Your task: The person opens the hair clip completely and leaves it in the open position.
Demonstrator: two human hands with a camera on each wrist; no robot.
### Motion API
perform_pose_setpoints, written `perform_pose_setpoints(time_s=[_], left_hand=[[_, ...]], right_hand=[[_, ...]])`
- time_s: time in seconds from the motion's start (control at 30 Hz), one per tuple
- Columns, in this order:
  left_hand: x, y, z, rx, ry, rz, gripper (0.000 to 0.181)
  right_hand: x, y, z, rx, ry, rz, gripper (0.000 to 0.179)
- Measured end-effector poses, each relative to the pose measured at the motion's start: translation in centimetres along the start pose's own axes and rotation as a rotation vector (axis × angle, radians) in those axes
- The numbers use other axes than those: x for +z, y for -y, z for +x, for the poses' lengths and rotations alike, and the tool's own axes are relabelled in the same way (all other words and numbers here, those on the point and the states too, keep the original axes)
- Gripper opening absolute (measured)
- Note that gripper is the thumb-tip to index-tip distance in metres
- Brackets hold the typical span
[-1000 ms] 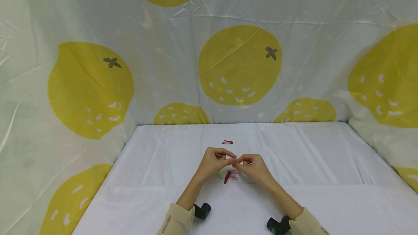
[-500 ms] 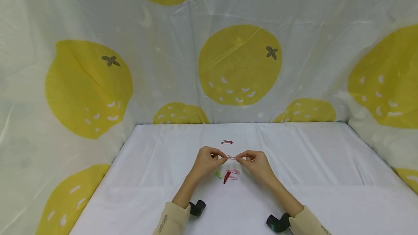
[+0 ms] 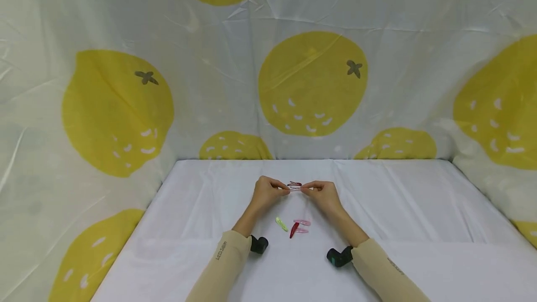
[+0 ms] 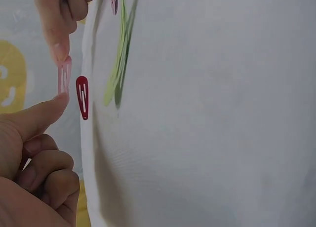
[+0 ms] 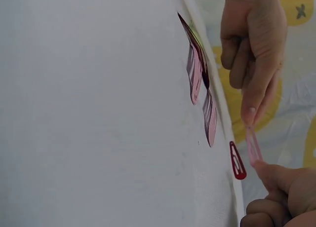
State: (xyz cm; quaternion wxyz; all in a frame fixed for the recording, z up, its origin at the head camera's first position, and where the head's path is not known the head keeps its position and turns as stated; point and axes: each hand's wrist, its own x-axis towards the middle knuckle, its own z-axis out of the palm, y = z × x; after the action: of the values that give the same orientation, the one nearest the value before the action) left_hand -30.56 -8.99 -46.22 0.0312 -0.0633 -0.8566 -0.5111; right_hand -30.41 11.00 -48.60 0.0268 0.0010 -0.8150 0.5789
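Note:
A pink snap hair clip [image 3: 295, 189] is held up between my two hands, one end in each. My left hand [image 3: 265, 193] pinches its left end with thumb and forefinger. The thumb and forefinger of my right hand [image 3: 324, 195] pinch the other end. Both wrist views show the pink clip's slotted frame, its ends covered by fingertips. Just beyond the hands lies a red hair clip [image 4: 82, 97] on the white cloth, apart from the pink one. Whether the pink clip is snapped or unsnapped I cannot tell.
Nearer me on the cloth lie a green hair clip [image 3: 281, 223], a second red clip [image 3: 294, 230] and two pink clips [image 3: 304, 223], the second red one touching or overlapping the pink ones. A lemon-print curtain [image 3: 310, 148] stands behind the table's far edge.
Both hands have moved forward, away from me, carrying the pink clip up near the far red clip. The hands have drawn slightly apart, so the clip between them shows. The green clip is uncovered.

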Motion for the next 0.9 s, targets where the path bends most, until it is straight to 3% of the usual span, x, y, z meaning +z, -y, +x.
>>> perform_pose_setpoints(time_s=[0.3, 0.9], left_hand=[[0.2, 0.7, 1.5, -0.086, -0.005, 0.038, 0.005], [0.6, 1.3, 2.6, -0.114, 0.025, 0.090, 0.006]], right_hand=[[0.6, -0.6, 1.4, -0.067, -0.021, -0.037, 0.011], [0.5, -0.8, 1.9, -0.076, -0.035, -0.086, 0.010]])
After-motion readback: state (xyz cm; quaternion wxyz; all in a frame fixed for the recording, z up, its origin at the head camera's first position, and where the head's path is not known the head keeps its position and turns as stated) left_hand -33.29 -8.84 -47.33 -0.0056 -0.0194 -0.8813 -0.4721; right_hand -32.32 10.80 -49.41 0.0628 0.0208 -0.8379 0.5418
